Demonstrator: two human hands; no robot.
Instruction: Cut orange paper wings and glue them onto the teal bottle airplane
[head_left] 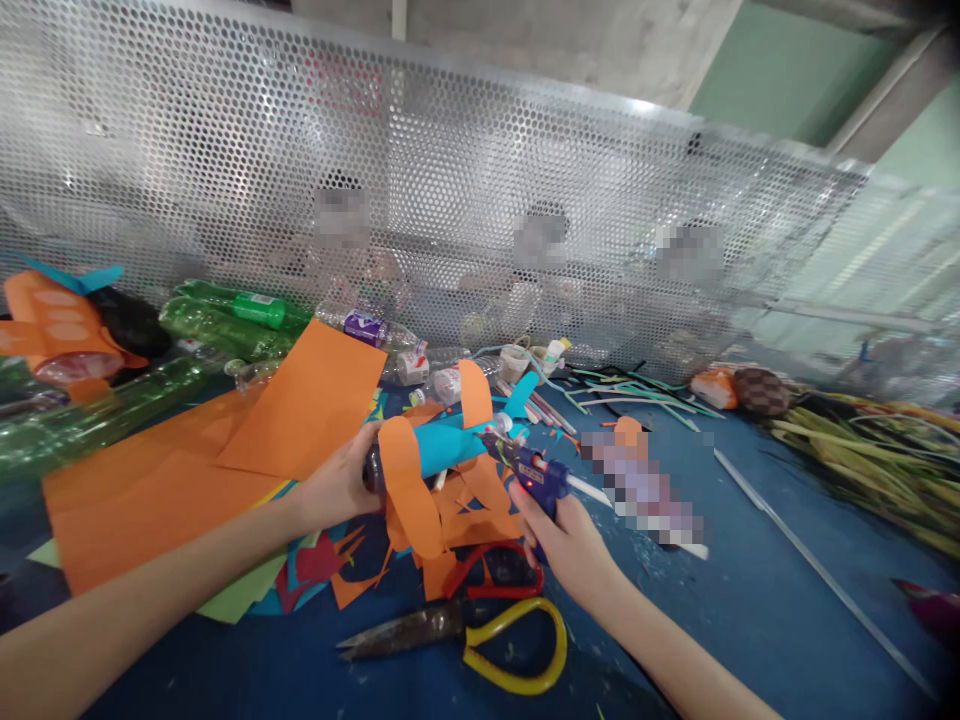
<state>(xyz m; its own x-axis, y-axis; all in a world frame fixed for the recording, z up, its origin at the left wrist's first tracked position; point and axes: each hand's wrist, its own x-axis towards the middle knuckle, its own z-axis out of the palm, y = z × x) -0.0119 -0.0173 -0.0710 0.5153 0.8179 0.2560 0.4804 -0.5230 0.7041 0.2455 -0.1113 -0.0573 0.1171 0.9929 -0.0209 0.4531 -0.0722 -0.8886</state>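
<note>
A toy plane, its bottle body wrapped in blue paper with orange paper wings, is gripped by its dark end in my left hand. My right hand is closed around the handle of a blue hot glue gun. The gun's nozzle points left at the plane's narrow end, by the blue paper tail; whether it touches is unclear. A white glue stick pokes out of the gun's back. Below my hands lie scissors with one red and one yellow handle loop.
Orange paper sheets and scraps cover the left side. Green plastic bottles and an orange paper-covered model lie behind them. A perforated metal screen runs along the back, with people beyond. Dried stalks lie at right.
</note>
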